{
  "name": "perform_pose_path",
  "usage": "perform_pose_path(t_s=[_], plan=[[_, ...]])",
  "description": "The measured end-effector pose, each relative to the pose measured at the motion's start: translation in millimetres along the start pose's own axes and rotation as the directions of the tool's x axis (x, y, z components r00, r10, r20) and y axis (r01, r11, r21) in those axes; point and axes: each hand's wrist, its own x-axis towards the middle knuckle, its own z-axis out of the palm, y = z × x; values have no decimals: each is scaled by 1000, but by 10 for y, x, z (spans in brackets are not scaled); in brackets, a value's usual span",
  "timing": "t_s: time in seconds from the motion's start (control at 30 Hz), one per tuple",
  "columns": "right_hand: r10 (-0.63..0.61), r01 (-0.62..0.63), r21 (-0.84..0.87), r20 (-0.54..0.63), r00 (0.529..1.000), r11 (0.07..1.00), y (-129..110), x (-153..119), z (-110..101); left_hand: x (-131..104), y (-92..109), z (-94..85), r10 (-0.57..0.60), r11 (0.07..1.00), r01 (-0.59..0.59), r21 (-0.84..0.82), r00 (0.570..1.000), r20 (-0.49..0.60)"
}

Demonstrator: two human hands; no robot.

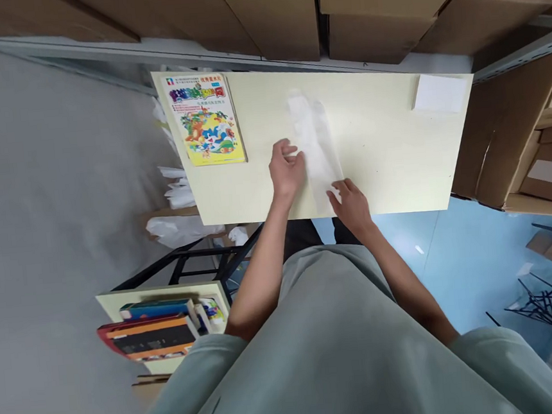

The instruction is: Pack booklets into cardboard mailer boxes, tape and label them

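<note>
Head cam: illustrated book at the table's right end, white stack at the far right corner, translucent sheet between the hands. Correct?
One error: the illustrated book is at the table's left end, as the head view shows. The white stack is at the far right corner, and the translucent sheet is between the hands.

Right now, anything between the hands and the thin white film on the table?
Nothing visible. The right hand is at the film's near right edge, the left hand close by its left edge. The book and white stack lie off to either side.
</note>
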Motion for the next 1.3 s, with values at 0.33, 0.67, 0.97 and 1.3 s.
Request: perform_pose_path(t_s=[0.33, 0.67, 0.97, 1.3], plan=[[42, -43, 56, 6, 999, 998, -125, 482, 345, -783, 187, 69, -201, 977, 200, -78, 980, -11], [5, -15, 120, 79, 997, 993, 73, 547, 173, -865, 284, 187, -29, 984, 45, -173, 995, 96], [266, -227, 207, -189, 945, 952, 807, 291, -577, -759, 94, 259, 120, 993, -118, -21, 978, 171], [113, -138, -46, -357, 927, 989, 748, 275, -626, -732, 98, 385, 174, 978, -191, 82, 968, 181]])
